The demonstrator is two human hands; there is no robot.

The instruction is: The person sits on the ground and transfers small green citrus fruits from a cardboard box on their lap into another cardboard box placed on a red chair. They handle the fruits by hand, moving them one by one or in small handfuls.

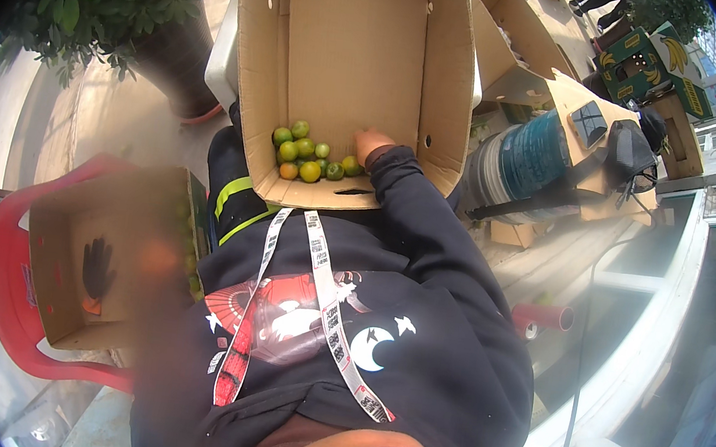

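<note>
An open cardboard box (357, 58) is in front of me, against my lap. Small round fruits (309, 171), green to yellow with one orange, cluster in its near left corner. My right hand (372, 146) reaches into the box just right of the fruits; its fingers are partly hidden, so its grip is unclear. Off to my left is my left hand (158, 259), badly blurred, over a second cardboard box (66, 256). Whether it holds anything cannot be told. In that box lies a dark glove (99, 268), and more green fruits (191, 264) show along its right edge.
A red plastic chair (5, 269) surrounds the left box. Ahead left stands a potted plant (172, 50). To the right are a blue bucket (524, 163), a phone (588, 124) on cardboard, another cardboard box (517, 49) and a green banana carton (641, 64). People's legs (598, 2) show far off.
</note>
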